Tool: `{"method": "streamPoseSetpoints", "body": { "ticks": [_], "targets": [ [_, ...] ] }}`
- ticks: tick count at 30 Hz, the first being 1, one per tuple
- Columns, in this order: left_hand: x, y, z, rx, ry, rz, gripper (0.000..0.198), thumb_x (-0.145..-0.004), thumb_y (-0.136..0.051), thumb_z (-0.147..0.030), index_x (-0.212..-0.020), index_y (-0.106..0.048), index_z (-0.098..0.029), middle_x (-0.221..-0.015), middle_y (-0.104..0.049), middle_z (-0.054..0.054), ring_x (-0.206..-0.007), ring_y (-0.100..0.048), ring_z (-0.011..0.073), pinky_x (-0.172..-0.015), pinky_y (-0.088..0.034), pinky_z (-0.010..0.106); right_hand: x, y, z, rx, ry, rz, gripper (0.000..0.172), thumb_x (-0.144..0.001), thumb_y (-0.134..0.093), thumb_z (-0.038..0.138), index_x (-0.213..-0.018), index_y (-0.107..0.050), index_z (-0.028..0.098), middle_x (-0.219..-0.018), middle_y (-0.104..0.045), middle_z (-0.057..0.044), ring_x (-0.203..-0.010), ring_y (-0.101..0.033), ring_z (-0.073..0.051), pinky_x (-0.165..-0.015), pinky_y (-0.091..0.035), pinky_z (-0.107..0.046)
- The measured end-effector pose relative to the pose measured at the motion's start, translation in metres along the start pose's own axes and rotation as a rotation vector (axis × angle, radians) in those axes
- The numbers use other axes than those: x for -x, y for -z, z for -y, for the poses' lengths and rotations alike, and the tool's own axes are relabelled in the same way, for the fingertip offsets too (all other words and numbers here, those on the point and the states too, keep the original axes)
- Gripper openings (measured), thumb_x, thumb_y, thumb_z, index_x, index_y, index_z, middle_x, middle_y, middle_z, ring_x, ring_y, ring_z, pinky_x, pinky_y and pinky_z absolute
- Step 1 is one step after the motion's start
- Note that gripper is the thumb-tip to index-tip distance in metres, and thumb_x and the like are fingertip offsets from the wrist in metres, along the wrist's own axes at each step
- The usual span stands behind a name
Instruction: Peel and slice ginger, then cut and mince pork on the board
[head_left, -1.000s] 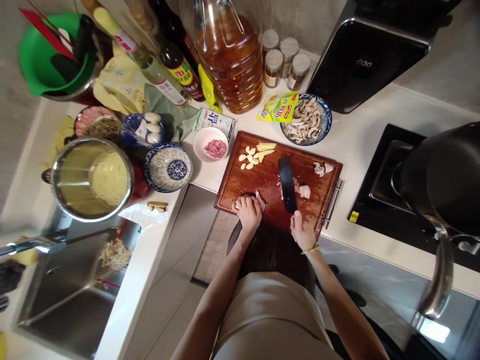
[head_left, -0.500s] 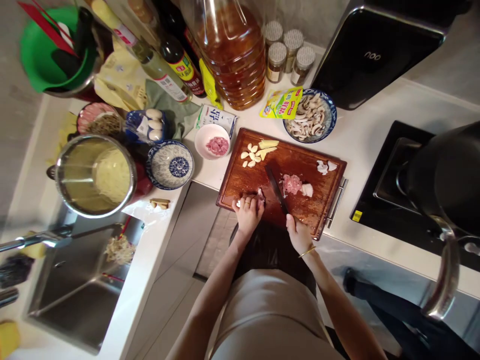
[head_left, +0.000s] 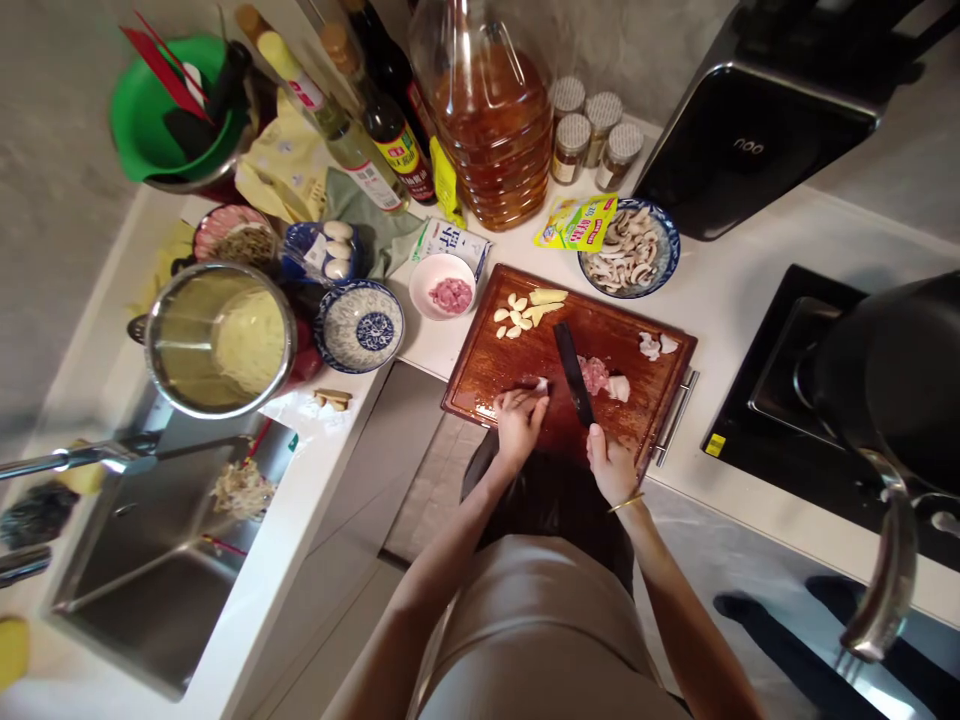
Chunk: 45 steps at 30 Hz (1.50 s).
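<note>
My right hand [head_left: 611, 468] grips the handle of a kitchen knife [head_left: 573, 372], its dark blade pointing away from me over a brown wooden cutting board [head_left: 480, 372]. Just right of the blade lie chopped pink meat [head_left: 595, 374] and a pale chunk of meat or fat [head_left: 619, 388]. At the board's near left, my left hand [head_left: 519, 425] has its fingers curled over a small piece of meat [head_left: 542, 384], which is mostly hidden. Peeled garlic cloves [head_left: 511, 316] and yellowish slices [head_left: 546, 305], perhaps ginger, sit toward the far left. White scraps [head_left: 657, 346] rest at the right.
Beyond the board stand a bowl of sliced mushrooms [head_left: 634, 250], a small bowl of meat [head_left: 450, 294] and a large oil jug [head_left: 491, 130]. A patterned bowl [head_left: 360, 328] and steel pot [head_left: 157, 345] are left, above the sink [head_left: 150, 590]. Right is a stove pot [head_left: 892, 370].
The knife has shifted a little right and rolled, showing more of its blade. My left hand has slid slightly right on the board. The whole view has shifted a little.
</note>
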<state>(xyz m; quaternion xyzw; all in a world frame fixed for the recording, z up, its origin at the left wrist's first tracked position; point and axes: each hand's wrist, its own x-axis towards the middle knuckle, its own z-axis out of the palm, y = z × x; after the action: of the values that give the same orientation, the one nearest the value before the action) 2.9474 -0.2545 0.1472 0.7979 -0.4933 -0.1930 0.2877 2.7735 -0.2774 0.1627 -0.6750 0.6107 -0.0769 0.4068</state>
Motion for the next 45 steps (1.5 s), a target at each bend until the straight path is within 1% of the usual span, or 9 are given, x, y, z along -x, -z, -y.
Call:
{"method": "streamPoseSetpoints", "body": {
  "ticks": [3,6,11,15,17,21,25,37,45],
  "targets": [
    [0.002,-0.005,-0.006,-0.092,0.018,-0.008,0.024,-0.087,-0.04,-0.031,-0.09,-0.063,-0.024,-0.095,-0.064,0.004,-0.1,-0.049,0.0179,-0.093,-0.028,0.039,0.005,-0.002,0.004,0.06,0.031,-0.006,0.058,-0.089,-0.019,0.052,-0.07,-0.06,0.016,-0.061,-0.062,-0.006,-0.056,-0.056,-0.016,-0.059,-0.039,-0.027],
    [-0.003,-0.004,-0.002,-0.205,0.08,-0.051,0.023,-0.085,-0.041,-0.033,-0.092,-0.059,-0.02,-0.097,-0.059,0.007,-0.098,-0.047,0.0204,-0.092,-0.028,0.039,0.014,-0.009,0.007,0.083,0.082,0.007,0.056,-0.09,-0.018,0.049,-0.073,-0.061,0.016,-0.064,-0.063,-0.007,-0.058,-0.056,-0.016,-0.063,-0.04,-0.028],
    [-0.005,-0.014,0.007,-0.41,0.043,0.021,0.022,-0.082,-0.041,-0.033,-0.083,-0.059,-0.02,-0.094,-0.056,0.009,-0.096,-0.044,0.0243,-0.093,-0.024,0.044,0.029,-0.023,0.012,0.144,0.127,-0.016,0.056,-0.091,-0.018,0.048,-0.079,-0.062,0.014,-0.072,-0.065,-0.01,-0.069,-0.06,-0.02,-0.069,-0.043,-0.03],
    [-0.003,-0.019,0.008,-0.517,0.052,0.026,0.023,-0.082,-0.04,-0.032,-0.084,-0.06,-0.021,-0.095,-0.056,0.01,-0.097,-0.043,0.0265,-0.092,-0.022,0.048,0.037,-0.028,0.015,0.174,0.139,-0.039,0.057,-0.092,-0.017,0.047,-0.09,-0.062,0.011,-0.085,-0.066,-0.015,-0.081,-0.061,-0.022,-0.074,-0.043,-0.031],
    [-0.004,-0.018,0.009,-0.526,0.048,0.032,0.024,-0.082,-0.039,-0.032,-0.084,-0.06,-0.021,-0.095,-0.056,0.01,-0.097,-0.043,0.027,-0.091,-0.022,0.05,0.041,-0.03,0.015,0.179,0.12,-0.015,0.057,-0.092,-0.017,0.046,-0.093,-0.062,0.011,-0.084,-0.066,-0.014,-0.08,-0.062,-0.022,-0.072,-0.044,-0.03],
    [-0.007,-0.014,0.009,-0.514,0.061,0.053,0.025,-0.082,-0.038,-0.032,-0.083,-0.061,-0.021,-0.092,-0.057,0.009,-0.095,-0.044,0.0272,-0.09,-0.023,0.051,0.046,-0.033,0.016,0.217,0.07,0.031,0.055,-0.092,-0.017,0.046,-0.091,-0.061,0.013,-0.075,-0.067,-0.012,-0.069,-0.063,-0.021,-0.063,-0.044,-0.028],
    [-0.007,-0.017,0.01,-0.531,0.076,0.064,0.026,-0.082,-0.038,-0.032,-0.083,-0.061,-0.019,-0.092,-0.056,0.01,-0.093,-0.044,0.027,-0.089,-0.024,0.049,0.045,-0.035,0.019,0.239,0.019,0.053,0.054,-0.092,-0.017,0.046,-0.088,-0.06,0.015,-0.069,-0.067,-0.01,-0.06,-0.063,-0.02,-0.056,-0.043,-0.027],
    [-0.009,-0.023,0.011,-0.56,0.096,0.07,0.029,-0.083,-0.035,-0.03,-0.083,-0.061,-0.018,-0.094,-0.056,0.011,-0.095,-0.044,0.0282,-0.089,-0.023,0.051,0.034,-0.038,0.024,0.216,-0.029,0.108,0.047,-0.092,-0.024,0.043,-0.088,-0.062,0.015,-0.071,-0.067,-0.011,-0.069,-0.064,-0.022,-0.065,-0.044,-0.028],
    [-0.01,-0.022,0.011,-0.577,0.096,0.098,0.028,-0.082,-0.037,-0.031,-0.085,-0.062,-0.019,-0.093,-0.057,0.012,-0.095,-0.045,0.0296,-0.088,-0.023,0.052,0.023,-0.044,0.03,0.226,-0.016,0.108,0.049,-0.092,-0.022,0.044,-0.089,-0.06,0.013,-0.07,-0.066,-0.013,-0.066,-0.064,-0.022,-0.063,-0.044,-0.03]
  ]
}}
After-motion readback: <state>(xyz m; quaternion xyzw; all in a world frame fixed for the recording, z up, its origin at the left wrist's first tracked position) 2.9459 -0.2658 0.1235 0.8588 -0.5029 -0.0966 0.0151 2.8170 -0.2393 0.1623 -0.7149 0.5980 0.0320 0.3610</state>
